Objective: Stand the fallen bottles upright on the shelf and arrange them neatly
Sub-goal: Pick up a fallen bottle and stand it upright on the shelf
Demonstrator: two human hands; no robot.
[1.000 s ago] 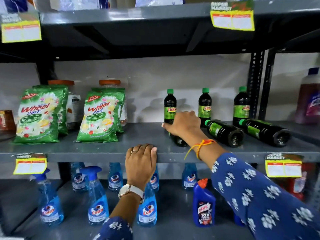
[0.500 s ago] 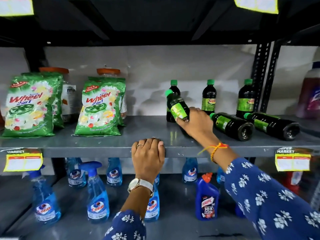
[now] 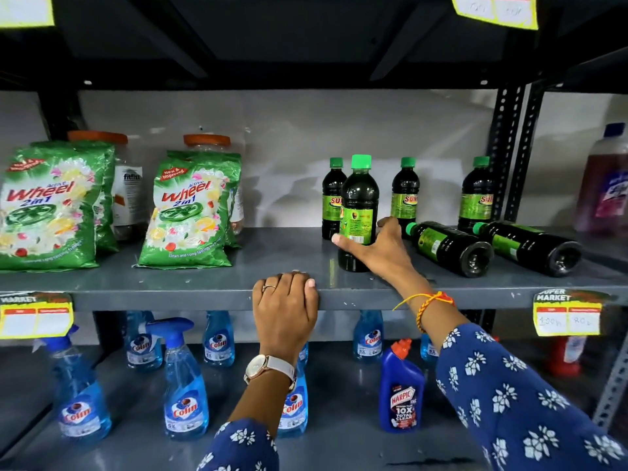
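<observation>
My right hand [image 3: 377,248] grips the lower half of a dark green-capped bottle [image 3: 359,202], which stands upright on the grey middle shelf [image 3: 204,294]. Behind it three like bottles stand upright: one just left [image 3: 332,195], one right [image 3: 405,192], one by the post [image 3: 477,195]. Two more lie on their sides with caps pointing left: the nearer one [image 3: 448,248] and the far right one [image 3: 526,246]. My left hand [image 3: 285,311] rests curled over the shelf's front edge, holding no object.
Green Wheel detergent bags [image 3: 192,209] and orange-lidded jars [image 3: 207,141] fill the shelf's left half. Blue Colin spray bottles [image 3: 185,382] and a Harpic bottle [image 3: 401,389] stand on the lower shelf. A perforated upright post [image 3: 506,154] bounds the right side; a pink-liquid bottle [image 3: 605,181] stands beyond it.
My right hand lifted the fallen bottle from lying, tilted it up, and now it stands upright on the shelf. The left hand stayed on the edge; the camera moved closer.
</observation>
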